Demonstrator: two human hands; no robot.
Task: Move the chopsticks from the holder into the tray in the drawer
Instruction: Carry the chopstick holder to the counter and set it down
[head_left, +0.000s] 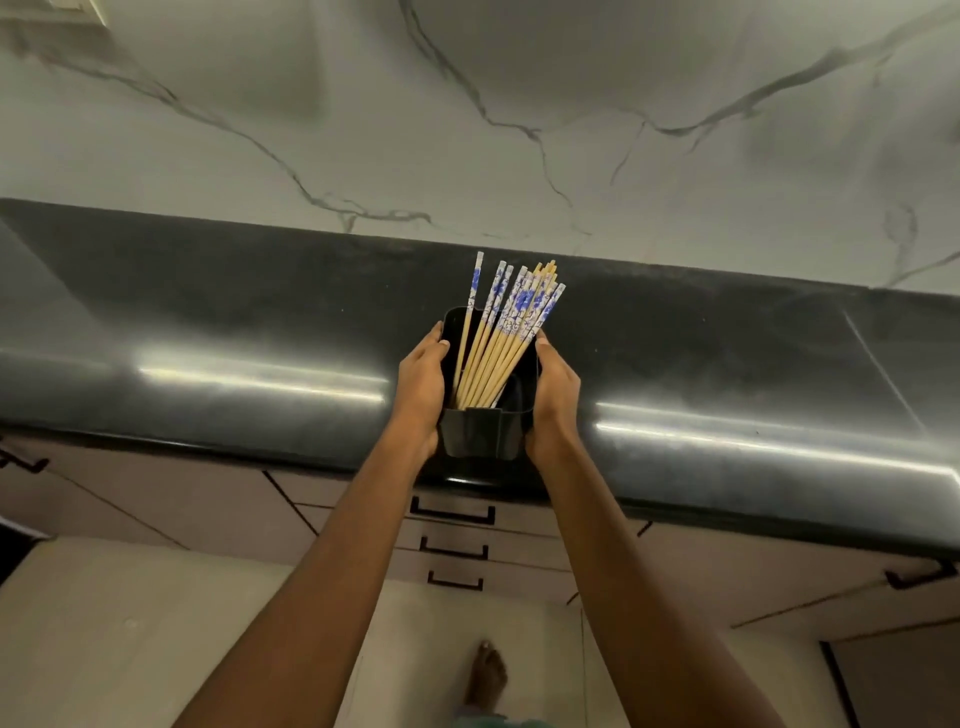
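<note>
Left hand (422, 387) and right hand (557, 392) each wrap one side of the black holder (480, 434), fingers curled round its walls, thumbs at the rim. Chopsticks (501, 332) stand bunched inside it between the hands, blue-and-white tops leaning away to the right. Holder sits at the front edge of the dark counter (208, 338); can't tell if it's resting or lifted. Below the wrists, drawers (524, 525) all closed. Marble wall (519, 104) beyond the hands.
</note>
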